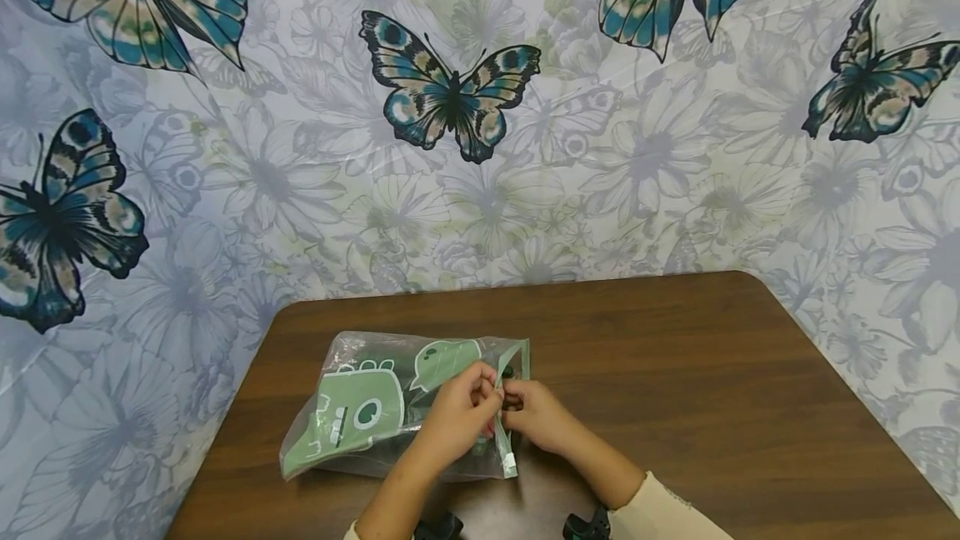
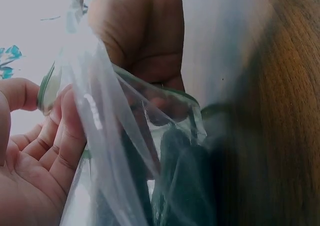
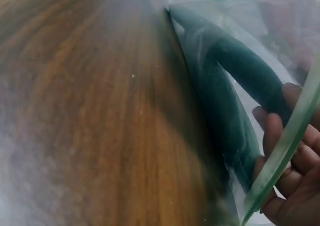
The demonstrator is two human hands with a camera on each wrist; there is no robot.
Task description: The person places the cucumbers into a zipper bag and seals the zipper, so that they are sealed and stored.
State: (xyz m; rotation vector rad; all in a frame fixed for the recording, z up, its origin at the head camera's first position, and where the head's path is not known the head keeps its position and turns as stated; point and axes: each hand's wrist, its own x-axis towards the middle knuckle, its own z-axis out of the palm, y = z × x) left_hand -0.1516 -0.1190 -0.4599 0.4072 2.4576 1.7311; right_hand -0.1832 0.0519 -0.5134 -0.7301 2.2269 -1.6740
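Note:
A clear zip bag (image 1: 356,394) printed with green dinosaurs lies on the table, its green-edged mouth toward the right. My left hand (image 1: 459,419) pinches that mouth's edge between thumb and fingers, holding it apart. Through the opening reaches my right hand (image 1: 542,417), whose thumb and fingers grip the near end of a dark green cucumber (image 3: 250,71) in the right wrist view. A second long, dark green cucumber (image 3: 220,116) lies against it inside the bag. The left wrist view shows the rounded dark green ends (image 2: 175,141) through the plastic, with the right hand above them.
The brown wooden table (image 1: 697,373) extends to the right of and behind the bag. Beyond its back edge hangs a cloth (image 1: 637,157) with butterflies and flowers. Black devices (image 1: 587,525) sit at both wrists.

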